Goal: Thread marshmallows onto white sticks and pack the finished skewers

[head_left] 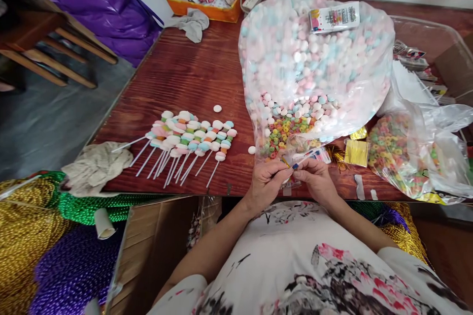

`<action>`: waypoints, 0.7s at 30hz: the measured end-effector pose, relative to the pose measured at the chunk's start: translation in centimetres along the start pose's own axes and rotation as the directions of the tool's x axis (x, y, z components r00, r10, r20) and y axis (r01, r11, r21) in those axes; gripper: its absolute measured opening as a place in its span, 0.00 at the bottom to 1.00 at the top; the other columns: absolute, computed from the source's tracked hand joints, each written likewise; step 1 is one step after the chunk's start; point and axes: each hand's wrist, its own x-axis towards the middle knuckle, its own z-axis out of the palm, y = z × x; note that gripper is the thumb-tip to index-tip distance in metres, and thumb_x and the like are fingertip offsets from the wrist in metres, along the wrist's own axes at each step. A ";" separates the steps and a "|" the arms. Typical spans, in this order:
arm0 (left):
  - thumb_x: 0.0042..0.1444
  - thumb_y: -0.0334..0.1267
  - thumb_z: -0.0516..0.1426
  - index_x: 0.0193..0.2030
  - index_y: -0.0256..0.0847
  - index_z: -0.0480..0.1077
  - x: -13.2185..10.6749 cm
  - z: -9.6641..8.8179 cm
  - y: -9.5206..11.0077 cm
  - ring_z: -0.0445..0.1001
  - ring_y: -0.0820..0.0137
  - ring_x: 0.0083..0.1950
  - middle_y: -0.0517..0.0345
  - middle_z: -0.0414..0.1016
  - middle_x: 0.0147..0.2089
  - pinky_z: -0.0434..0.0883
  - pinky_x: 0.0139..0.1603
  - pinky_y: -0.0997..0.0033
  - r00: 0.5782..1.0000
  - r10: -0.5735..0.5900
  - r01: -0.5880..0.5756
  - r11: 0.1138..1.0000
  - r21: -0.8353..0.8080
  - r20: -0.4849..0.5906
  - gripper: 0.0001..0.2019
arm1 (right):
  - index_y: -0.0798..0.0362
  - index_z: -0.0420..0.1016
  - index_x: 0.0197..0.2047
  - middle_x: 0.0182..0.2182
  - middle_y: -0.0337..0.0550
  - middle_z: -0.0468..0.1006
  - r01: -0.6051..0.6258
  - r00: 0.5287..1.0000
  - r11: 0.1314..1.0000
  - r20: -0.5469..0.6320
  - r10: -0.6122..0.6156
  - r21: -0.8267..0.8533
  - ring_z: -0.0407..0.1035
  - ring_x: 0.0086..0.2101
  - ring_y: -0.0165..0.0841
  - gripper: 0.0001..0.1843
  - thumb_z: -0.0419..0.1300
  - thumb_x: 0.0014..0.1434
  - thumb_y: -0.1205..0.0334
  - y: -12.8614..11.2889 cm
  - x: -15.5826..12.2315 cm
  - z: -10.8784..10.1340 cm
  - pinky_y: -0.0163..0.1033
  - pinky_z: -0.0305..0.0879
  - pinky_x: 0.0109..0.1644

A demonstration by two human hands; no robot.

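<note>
Near the table's front edge, my left hand [269, 179] and my right hand [315, 178] meet with fingertips pinched. Between them is a thin white stick [307, 158], slanting up to the right, with a small blue piece at its lower end that I cannot make out. To the left lie several candy skewers [195, 135], pastel candies and coloured rings threaded on white sticks. Just beyond my hands, a large clear bag [314, 59] of pink, white and blue candies lies with its mouth toward me. Loose ring candies [283, 133] sit in its opening.
A bag of ring candies [393, 150] and gold twist ties [356, 152] are to the right, before a clear plastic bin [436, 29]. An orange box [203, 7] stands at the back. A crumpled cloth [99, 167] lies at the left corner; beaded strands [74, 270] hang below.
</note>
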 end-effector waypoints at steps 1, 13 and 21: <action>0.59 0.37 0.59 0.27 0.37 0.76 0.1 -0.1 0.2 0.66 0.75 0.28 0.59 0.70 0.25 0.64 0.32 0.74 1.000 0.009 -0.009 1.000 0.016 0.025 0.11 | 0.52 0.76 0.31 0.24 0.34 0.75 -0.031 0.999 0.999 0.026 0.031 0.030 0.65 0.23 0.25 0.12 0.73 0.45 0.60 -0.2 0.3 -0.3 0.32 0.63 0.29; 0.48 0.41 0.63 0.24 0.35 0.76 1.4 -2.0 2.0 0.64 0.77 0.20 0.61 0.68 0.19 0.60 0.21 0.78 0.796 -0.441 0.498 0.866 -0.037 0.414 0.10 | 0.57 0.71 0.39 0.28 0.46 0.72 0.908 0.419 0.161 0.844 -0.336 -0.387 0.62 0.31 0.34 0.11 0.47 0.66 0.68 -5.2 1.8 -1.9 0.41 0.61 0.35; 0.33 0.36 0.66 0.20 0.36 0.75 0.8 -2.8 1.8 0.65 0.75 0.13 0.60 0.71 0.15 0.61 0.11 0.80 0.343 -0.659 0.879 0.476 0.017 0.669 0.07 | 0.60 0.75 0.43 0.29 0.47 0.72 0.971 0.035 -0.217 0.955 -0.293 -0.102 0.61 0.31 0.34 0.12 0.50 0.64 0.70 -5.6 0.2 -1.2 0.44 0.61 0.35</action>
